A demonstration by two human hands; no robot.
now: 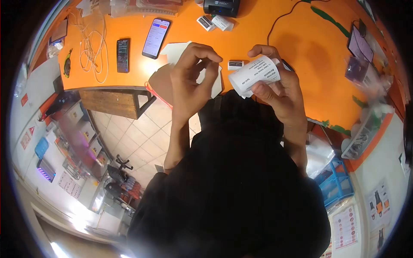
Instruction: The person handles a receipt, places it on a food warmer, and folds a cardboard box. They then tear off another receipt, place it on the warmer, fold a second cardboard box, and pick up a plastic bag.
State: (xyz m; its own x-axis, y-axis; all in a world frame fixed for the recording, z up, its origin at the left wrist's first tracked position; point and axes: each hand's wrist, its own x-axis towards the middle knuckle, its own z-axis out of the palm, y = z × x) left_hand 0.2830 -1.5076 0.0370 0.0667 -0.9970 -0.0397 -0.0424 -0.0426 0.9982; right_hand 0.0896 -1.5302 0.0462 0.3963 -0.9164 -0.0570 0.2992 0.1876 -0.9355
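Head view, one moment at an orange bench [266,38].

Right hand [279,88]: fingers and thumb clamped around a curled printed label [254,74], white with black text, held just above the bench edge and in front of the person's dark-clothed body. The text faces up toward the camera.

Left hand [191,79]: raised just beside the label, fingertips pinched together at the top; what they pinch is too small to tell, possibly a corner of backing or nothing. Behind this hand lies a white envelope [176,51] on a brown flat parcel [161,84] at the bench edge.

Other stock on the bench: a lit phone [156,38]; a second, dark phone [123,55] to its left; a loose white cable [92,47]; a black label printer [221,7] at the far edge with two small white boxes [214,23] near it; a small printed sticker [235,65] between the hands; clear bags [365,73] at the right end.

Handling note, as a judgement: if the label is being peeled, the curl should stay held by the right hand while the left takes one corner only, pulling slowly and flat so the sheet does not crease or stick to itself. Keeping the printed side up guards the text from smudging.
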